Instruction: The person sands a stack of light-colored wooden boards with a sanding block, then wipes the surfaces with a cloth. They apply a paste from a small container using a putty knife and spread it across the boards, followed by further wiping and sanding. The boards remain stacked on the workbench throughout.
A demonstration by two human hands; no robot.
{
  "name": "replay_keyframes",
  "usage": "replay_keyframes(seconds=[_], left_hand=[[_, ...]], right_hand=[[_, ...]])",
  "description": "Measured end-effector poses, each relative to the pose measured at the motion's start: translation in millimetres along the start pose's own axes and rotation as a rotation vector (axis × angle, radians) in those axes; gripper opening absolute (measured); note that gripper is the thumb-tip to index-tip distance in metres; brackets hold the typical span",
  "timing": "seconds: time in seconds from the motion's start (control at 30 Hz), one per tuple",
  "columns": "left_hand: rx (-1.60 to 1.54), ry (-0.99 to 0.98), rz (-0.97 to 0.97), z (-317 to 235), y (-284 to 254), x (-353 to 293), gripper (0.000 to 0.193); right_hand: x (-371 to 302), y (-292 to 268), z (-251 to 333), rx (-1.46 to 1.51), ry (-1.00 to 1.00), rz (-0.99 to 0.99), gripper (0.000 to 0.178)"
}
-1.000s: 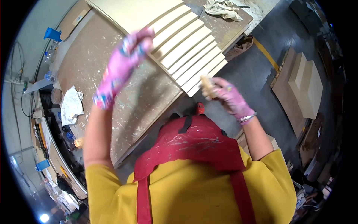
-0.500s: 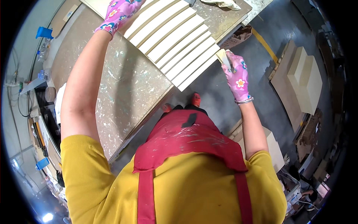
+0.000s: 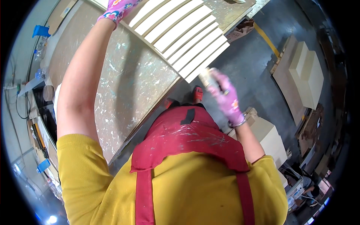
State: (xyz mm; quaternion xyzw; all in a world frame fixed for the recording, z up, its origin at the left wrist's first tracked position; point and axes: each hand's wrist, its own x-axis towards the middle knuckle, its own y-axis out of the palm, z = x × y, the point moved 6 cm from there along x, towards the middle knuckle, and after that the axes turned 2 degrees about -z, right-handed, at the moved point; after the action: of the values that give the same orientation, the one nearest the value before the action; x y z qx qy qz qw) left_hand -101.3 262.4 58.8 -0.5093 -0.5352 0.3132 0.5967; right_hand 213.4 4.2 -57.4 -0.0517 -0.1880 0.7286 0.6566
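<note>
In a pink, flowery glove [image 3: 234, 109], the right hand [image 3: 225, 94] is bending its fingers around a small, blurry, pale tan block [image 3: 205, 78]. The left hand [image 3: 120, 7], in a matching glove [image 3: 113, 15], is being cut off by the top edge, so I cannot tell how open it is or if it is holding anything. Below the left hand, a rough-looking brown table [image 3: 148, 80] is showing white paint spots. Between the hands, flat, cream-coloured boards [image 3: 183, 30] are lying on it in a pile like stairs, with smooth-looking tops and darker thin bands between them. Their pointy near corner is sticking out just beside the block.
</note>
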Motion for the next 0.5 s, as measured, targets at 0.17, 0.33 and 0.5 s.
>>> replay_keyframes(seconds=[0.17,0.33,0.5], left_hand=[[0.003,0.001,0.017,-3,-1,1,0.06],[0.005,-0.008,0.004,4,5,0,0.06],[0.003,0.005,0.001,1,3,1,0.061]], right_hand=[[27,-3,29,-0.443,-0.231,-0.004,0.045],[21,34,29,-0.638,-0.351,0.195,0.048],[54,0,7,-0.66,-0.298,0.066,0.046]])
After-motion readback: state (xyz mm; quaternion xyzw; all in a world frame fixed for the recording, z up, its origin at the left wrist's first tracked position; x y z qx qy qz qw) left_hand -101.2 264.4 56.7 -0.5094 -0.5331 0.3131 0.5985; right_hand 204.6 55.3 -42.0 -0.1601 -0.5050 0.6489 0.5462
